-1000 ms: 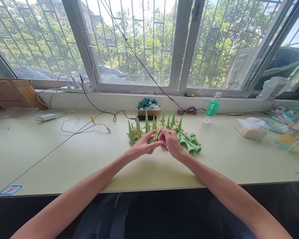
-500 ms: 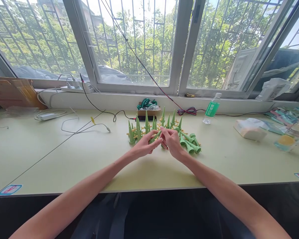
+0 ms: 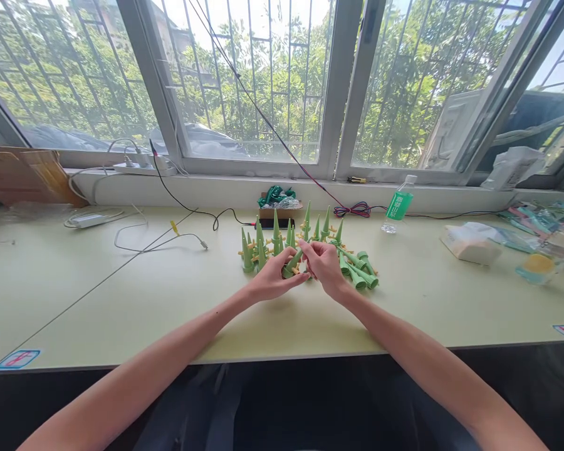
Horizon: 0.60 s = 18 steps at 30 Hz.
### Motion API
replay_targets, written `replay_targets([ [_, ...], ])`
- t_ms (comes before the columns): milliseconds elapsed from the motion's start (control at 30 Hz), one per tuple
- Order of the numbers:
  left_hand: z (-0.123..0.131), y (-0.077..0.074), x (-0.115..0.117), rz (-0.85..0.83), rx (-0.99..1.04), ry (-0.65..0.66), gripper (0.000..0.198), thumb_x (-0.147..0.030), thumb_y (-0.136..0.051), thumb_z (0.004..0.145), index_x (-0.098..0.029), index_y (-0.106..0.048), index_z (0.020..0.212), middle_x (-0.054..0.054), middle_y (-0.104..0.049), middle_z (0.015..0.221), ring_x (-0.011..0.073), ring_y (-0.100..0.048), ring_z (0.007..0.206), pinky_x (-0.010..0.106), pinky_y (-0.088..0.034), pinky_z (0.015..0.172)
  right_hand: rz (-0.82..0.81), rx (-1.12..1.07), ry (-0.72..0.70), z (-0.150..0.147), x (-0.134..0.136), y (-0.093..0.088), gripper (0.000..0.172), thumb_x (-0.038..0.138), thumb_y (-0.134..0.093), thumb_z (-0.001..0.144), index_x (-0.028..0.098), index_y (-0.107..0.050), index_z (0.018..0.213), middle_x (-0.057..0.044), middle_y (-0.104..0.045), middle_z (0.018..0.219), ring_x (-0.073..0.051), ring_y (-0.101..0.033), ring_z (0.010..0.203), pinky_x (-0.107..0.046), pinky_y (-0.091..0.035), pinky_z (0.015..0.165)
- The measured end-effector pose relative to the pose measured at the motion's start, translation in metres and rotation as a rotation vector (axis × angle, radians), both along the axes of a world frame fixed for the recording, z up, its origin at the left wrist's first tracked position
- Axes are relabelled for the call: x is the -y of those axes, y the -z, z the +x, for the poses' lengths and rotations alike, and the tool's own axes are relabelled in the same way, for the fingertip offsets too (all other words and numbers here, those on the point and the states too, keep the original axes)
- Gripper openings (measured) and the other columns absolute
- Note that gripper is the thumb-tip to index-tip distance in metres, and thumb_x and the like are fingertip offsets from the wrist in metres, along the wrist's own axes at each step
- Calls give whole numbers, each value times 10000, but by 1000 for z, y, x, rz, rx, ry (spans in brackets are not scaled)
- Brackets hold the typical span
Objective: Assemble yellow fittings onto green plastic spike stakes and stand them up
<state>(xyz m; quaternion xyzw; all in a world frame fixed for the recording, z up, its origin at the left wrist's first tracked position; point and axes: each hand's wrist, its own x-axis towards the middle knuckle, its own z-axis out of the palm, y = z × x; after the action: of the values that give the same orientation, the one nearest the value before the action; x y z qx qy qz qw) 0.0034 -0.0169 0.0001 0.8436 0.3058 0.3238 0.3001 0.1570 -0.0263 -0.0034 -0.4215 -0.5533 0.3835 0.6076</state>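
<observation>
My left hand (image 3: 273,280) and my right hand (image 3: 323,265) meet over the pale green table (image 3: 122,294), both closed on one green cone-shaped spike (image 3: 292,261) with a yellow fitting. The left fingers grip its wide end and the right fingers pinch its upper part. Right behind the hands stands a cluster of upright green spikes (image 3: 275,235). More green spikes (image 3: 360,269) lie flat just right of my right hand.
A small box with green bags (image 3: 277,202) sits behind the spikes. A green-labelled water bottle (image 3: 398,205) stands at the back right, a white packet (image 3: 470,243) and plastic packages (image 3: 540,241) farther right. Cables (image 3: 160,235) and a power strip (image 3: 138,166) lie at the left.
The held spike has tilted lower between my hands, and the left fingers have wrapped further round its wide end. The hands stay in the same place.
</observation>
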Motion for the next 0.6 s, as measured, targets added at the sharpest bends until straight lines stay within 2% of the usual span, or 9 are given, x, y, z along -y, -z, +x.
replay_targets([
  [167, 0, 4, -1, 18, -30, 13, 329, -469, -621, 822, -177, -500, 915, -15, -467, 747, 98, -443, 626, 220, -365, 510, 85, 176, 89, 1, -2, 1, 454, 488, -568, 829, 177, -479, 510, 46, -434, 422, -72, -377, 384, -216, -296, 411],
  [300, -1, 4, -1, -130, 13, 94, 335, -498, -545, 871, -179, -503, 966, -5, -495, 783, 114, -535, 643, 230, -462, 516, 122, 222, 109, 2, -5, 4, 456, 463, -553, 840, 173, -467, 498, 30, -476, 464, -80, -400, 428, -221, -311, 446],
  [500, 0, 5, -3, -274, 115, 194, 373, -527, -461, 911, -162, -514, 964, 31, -563, 815, 150, -607, 719, 266, -540, 582, 135, 296, 117, 4, -6, 5, 461, 450, -518, 861, 183, -423, 497, 50, -396, 420, -80, -354, 431, -221, -291, 460],
  [600, 0, 7, -7, -250, 137, 161, 385, -525, -479, 903, -148, -550, 931, 34, -560, 802, 134, -580, 699, 252, -529, 572, 185, 349, 160, 5, -5, 4, 460, 427, -525, 855, 184, -389, 489, 56, -348, 430, -76, -318, 449, -221, -274, 468],
])
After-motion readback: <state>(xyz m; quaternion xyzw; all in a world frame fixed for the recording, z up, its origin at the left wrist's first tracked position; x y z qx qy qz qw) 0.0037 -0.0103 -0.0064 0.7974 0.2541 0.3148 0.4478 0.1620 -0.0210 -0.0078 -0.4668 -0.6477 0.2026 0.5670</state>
